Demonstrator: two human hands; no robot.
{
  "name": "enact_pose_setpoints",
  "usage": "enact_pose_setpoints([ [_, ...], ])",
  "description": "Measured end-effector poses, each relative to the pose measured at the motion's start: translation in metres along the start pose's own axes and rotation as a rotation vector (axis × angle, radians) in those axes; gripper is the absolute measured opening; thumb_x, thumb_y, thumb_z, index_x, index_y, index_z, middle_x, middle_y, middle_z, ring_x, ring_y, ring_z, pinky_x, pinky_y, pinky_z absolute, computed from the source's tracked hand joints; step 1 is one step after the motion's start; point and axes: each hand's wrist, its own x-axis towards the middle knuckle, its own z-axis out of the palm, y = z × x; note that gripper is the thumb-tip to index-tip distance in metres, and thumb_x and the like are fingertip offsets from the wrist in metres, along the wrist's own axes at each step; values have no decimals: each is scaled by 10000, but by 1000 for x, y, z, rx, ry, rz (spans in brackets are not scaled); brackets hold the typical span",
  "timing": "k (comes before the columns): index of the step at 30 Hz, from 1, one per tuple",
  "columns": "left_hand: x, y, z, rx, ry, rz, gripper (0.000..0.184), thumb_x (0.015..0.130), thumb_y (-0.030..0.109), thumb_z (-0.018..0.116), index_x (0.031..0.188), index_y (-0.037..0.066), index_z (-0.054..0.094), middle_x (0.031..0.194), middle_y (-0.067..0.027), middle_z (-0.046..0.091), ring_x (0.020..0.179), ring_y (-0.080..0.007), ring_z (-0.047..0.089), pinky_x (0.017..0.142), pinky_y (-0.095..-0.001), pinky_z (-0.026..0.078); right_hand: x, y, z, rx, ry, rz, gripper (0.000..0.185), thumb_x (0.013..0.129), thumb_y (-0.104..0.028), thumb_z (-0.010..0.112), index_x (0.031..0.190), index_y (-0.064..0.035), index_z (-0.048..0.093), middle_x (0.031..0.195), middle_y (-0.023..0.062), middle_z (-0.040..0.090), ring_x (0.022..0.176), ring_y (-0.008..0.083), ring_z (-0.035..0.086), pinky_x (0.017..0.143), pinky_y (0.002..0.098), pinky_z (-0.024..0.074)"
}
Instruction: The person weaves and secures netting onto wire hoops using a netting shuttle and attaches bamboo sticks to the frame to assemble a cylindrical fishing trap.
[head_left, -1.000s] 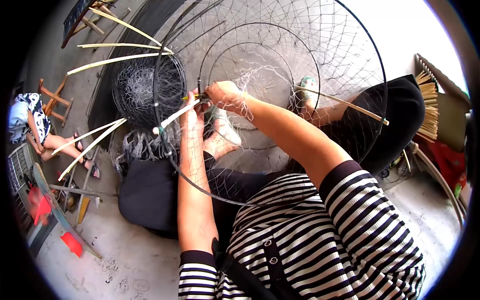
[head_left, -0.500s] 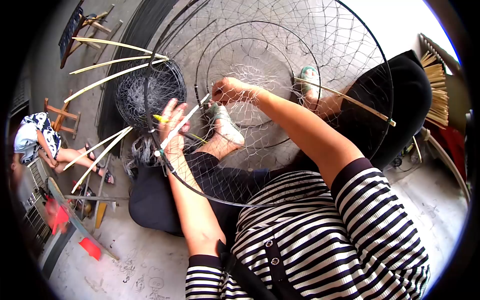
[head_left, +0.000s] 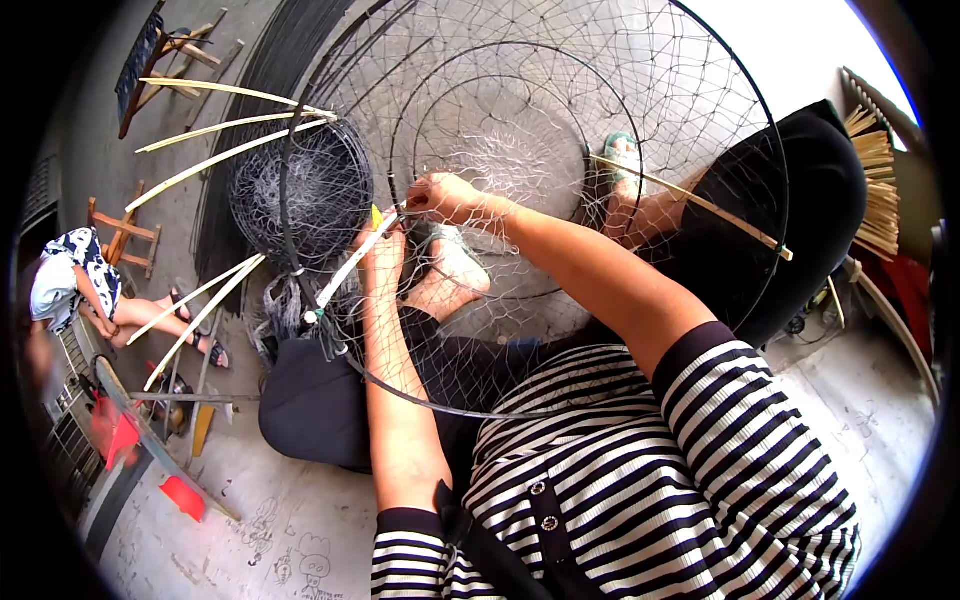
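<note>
A large round net cage [head_left: 690, 60] on dark hoops lies across my lap, with smaller rings inside it. My left hand [head_left: 384, 248] is closed beside a pale flat strip [head_left: 350, 268], and a small yellow piece [head_left: 377, 217] shows at its fingers; the rest of that piece is hidden. The strip runs from the large hoop up towards both hands. Close by on the right, my right hand [head_left: 447, 198] is pinched at the strip's upper end, among net threads. What lies between its fingertips is too small to make out.
A dark, net-covered round bundle [head_left: 300, 195] with pale sticks [head_left: 215, 168] stands at the left. Another person [head_left: 85, 275] sits farther left near wooden stools [head_left: 125, 235]. A thin wooden stick [head_left: 700, 205] crosses the cage; bundled sticks [head_left: 872, 190] stand right.
My left hand has moved right and up from an open-fingered pose and closed near my right hand. The strip's upper end has shifted slightly. My right hand has lowered slightly, towards the strip.
</note>
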Motion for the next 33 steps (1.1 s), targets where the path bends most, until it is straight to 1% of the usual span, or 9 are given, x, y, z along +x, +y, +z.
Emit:
enact_pose_setpoints([
  [8, -5, 7, -1, -7, 91, 51, 145, 800, 86, 639, 903, -15, 653, 713, -75, 628, 635, -156, 597, 574, -293, 471, 5, -1, 11, -25, 80, -19, 216, 769, -229, 675, 896, -60, 629, 840, 122, 647, 807, 312, 620, 708, 373, 486],
  [14, -8, 5, -9, -280, 17, -103, 143, 813, 120, 688, 916, 43, 626, 662, 4, 573, 479, -66, 493, 429, -201, 391, 2, -2, 9, -52, 73, -16, 215, 749, -260, 635, 898, -109, 666, 870, 150, 661, 854, 348, 628, 725, 423, 503],
  [20, -10, 10, -23, -388, -21, -177, 152, 809, 169, 696, 885, 53, 634, 671, 0, 598, 504, -59, 508, 429, -199, 389, -2, -18, -4, -219, 48, -15, 207, 757, -232, 648, 895, -77, 650, 821, 135, 655, 815, 328, 633, 706, 406, 504],
  [26, -7, 3, -22, -476, -93, -202, 66, 797, 46, 625, 850, 7, 637, 657, -35, 608, 515, -83, 535, 451, -214, 401, -7, -37, -21, -450, -22, -85, 194, 777, -226, 619, 893, -73, 641, 815, 157, 652, 819, 343, 635, 696, 428, 506],
  [28, 7, -33, -11, -265, 19, -73, 56, 784, 46, 629, 829, 15, 638, 634, -41, 608, 480, -88, 527, 419, -219, 391, -17, -59, -29, -483, -60, -10, 205, 763, -210, 588, 881, -61, 665, 864, 185, 666, 859, 337, 650, 748, 425, 517],
  [29, 10, -30, -11, -250, 12, -151, 57, 781, 62, 635, 822, 22, 642, 622, -48, 609, 454, -90, 517, 392, -223, 384, -8, -36, -18, -538, -5, -19, 225, 782, -220, 593, 925, -53, 638, 905, 161, 655, 885, 323, 635, 764, 414, 514],
  [30, 12, -32, -15, -117, -50, -98, 46, 789, 71, 624, 756, 42, 610, 611, -32, 593, 455, -83, 508, 379, -223, 368, -31, -60, -27, -996, 108, -331, 241, 825, -209, 567, 1017, -67, 603, 945, 102, 616, 891, 293, 601, 778, 402, 506],
  [32, 15, -34, 0, -356, 35, -117, 122, 800, 91, 613, 695, 68, 554, 606, -12, 574, 461, -78, 505, 391, -226, 378, -58, -89, -51, -1195, 4, -816, 274, 837, -155, 560, 1099, -74, 557, 976, 78, 564, 912, 265, 551, 800, 392, 499],
  [33, 23, -50, 11, -264, 56, -67, 87, 791, 130, 604, 730, 68, 597, 653, -67, 601, 547, -166, 552, 480, -293, 416, -72, -88, -57, -1101, -38, -923, 295, 845, -147, 561, 1128, -62, 550, 1014, 88, 564, 938, 265, 546, 827, 387, 488],
])
